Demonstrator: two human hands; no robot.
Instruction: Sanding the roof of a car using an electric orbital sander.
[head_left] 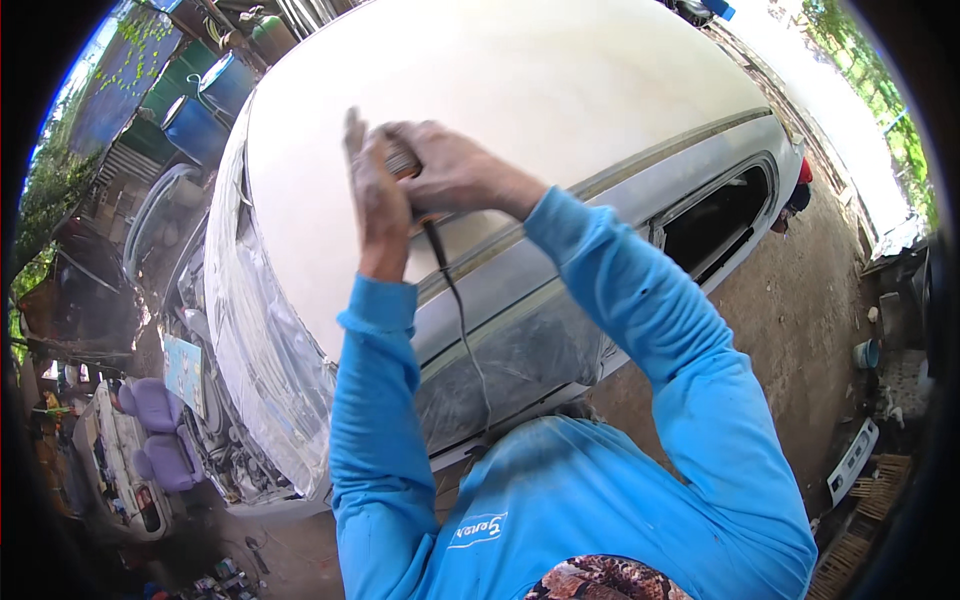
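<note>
On the car's pale, cream-white roof (500, 80), I hold a corded electric sander (403, 160), dark with orange parts. My right hand (455, 170) wraps over it from the right, fingers curled around the body. Against its left side presses my left hand (378, 200), its fingers pointing away from me and somewhat smeared by motion. Both hands look dusty. A black power cord (452, 285) runs from the sander down over the car's side towards my body. The sander's underside is hidden by my hands.
Cloudy plastic sheeting (265, 350) covers the windshield. The rear side window (715, 225) is an open dark gap. Blue barrels (195, 130) stand far left. Purple seats (160, 430) and car parts lie at left; a white panel (853, 462) and wicker pieces (880, 487) are at right.
</note>
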